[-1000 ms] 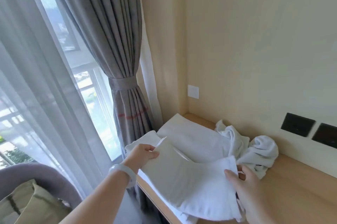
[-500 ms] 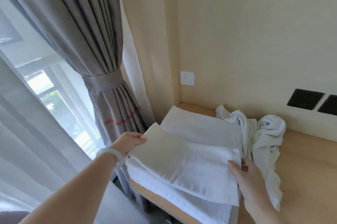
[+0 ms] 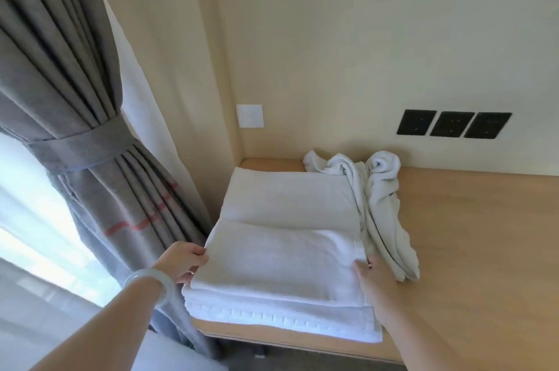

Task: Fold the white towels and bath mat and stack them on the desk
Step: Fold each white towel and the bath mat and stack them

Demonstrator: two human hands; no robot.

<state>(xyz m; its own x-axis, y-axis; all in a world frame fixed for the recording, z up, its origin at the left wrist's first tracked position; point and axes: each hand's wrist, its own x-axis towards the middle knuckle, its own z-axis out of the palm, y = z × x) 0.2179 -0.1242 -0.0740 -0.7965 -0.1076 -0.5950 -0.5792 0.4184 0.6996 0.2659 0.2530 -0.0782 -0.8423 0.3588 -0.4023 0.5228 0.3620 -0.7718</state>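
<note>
Squarely at the near left corner of the pale wooden desk (image 3: 472,249), close to its front edge, a stack of white terry; uppermost, a folded towel (image 3: 281,265), rectangular, soft and finely looped, with a flat hemmed band down its right side. Beneath it, a larger folded piece (image 3: 287,198), smooth and flat, reaching back toward the wall; along its near hem, fine ribbing and a row of small woven blocks, slightly overhanging the folded towel's front edge.

Left hand (image 3: 181,261) at the folded towel's left edge, fingers curled round the cloth and clamped on it; on that wrist, a pale, glossy bangle (image 3: 148,280). Right hand (image 3: 375,280) at the right edge, thumb on top of the hem, fingers pinching the same towel beside it.

Just beside the stack on the right and touching it, a crumpled towel (image 3: 381,207), twisted into ropy folds, one end rolled near the wall, the other trailing toward the front.

On the cream wall, a square white plate (image 3: 249,115) and three matt black sockets (image 3: 453,124) in a row; left of the desk, a grey pleated curtain (image 3: 75,83) gathered by a matching tie-back band (image 3: 81,150).
</note>
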